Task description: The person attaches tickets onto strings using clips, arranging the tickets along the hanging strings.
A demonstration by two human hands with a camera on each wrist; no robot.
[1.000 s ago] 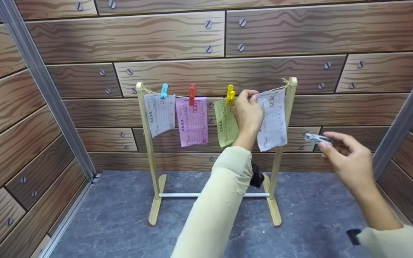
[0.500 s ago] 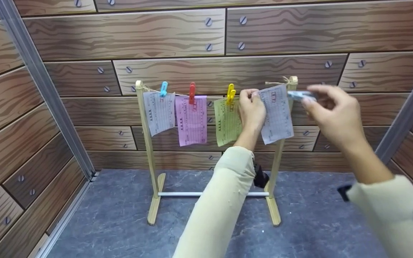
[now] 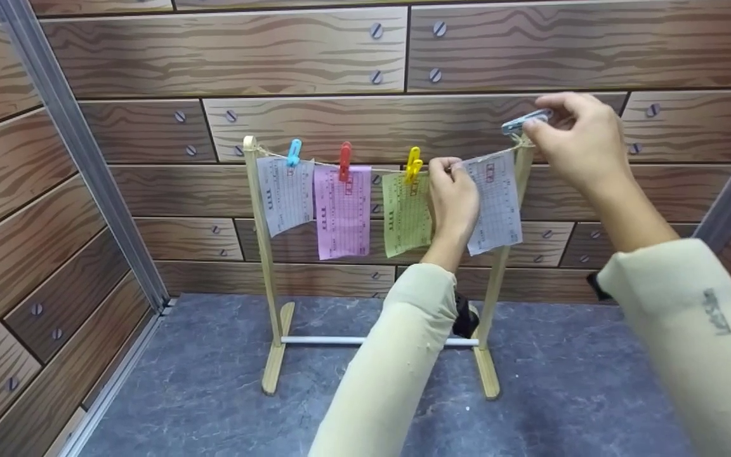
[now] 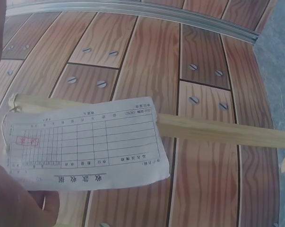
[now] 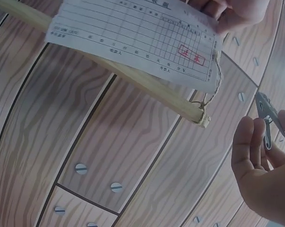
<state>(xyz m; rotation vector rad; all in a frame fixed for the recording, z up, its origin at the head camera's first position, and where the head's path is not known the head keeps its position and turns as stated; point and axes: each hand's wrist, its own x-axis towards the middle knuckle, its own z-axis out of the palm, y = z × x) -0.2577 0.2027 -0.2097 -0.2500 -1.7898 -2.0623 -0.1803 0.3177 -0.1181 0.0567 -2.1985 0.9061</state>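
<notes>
My left hand (image 3: pixel 455 202) pinches the upper left corner of a white printed receipt slip (image 3: pixel 495 203) at the string (image 3: pixel 489 156). The slip hangs along the string beside the right post of a wooden stand. In the left wrist view the receipt slip (image 4: pixel 90 144) shows its ruled grid and red stamp. Above the right post's top, my right hand (image 3: pixel 584 143) holds a grey-blue clothespin (image 3: pixel 526 120) between thumb and fingers. The right wrist view shows this clothespin (image 5: pixel 269 116) apart from the string and paper.
Three slips hang further left: a white slip (image 3: pixel 286 197) under a blue clothespin (image 3: pixel 294 153), a pink slip (image 3: pixel 343 219) under a red clothespin (image 3: pixel 345 162), and a green slip (image 3: pixel 405 222) under a yellow one. The stand's white crossbar (image 3: pixel 321 341) runs low above the grey floor.
My right hand has risen and come left with the clothespin, from beside the stand to above the right post. My left hand keeps its pinch; the slip shifted a little right.
</notes>
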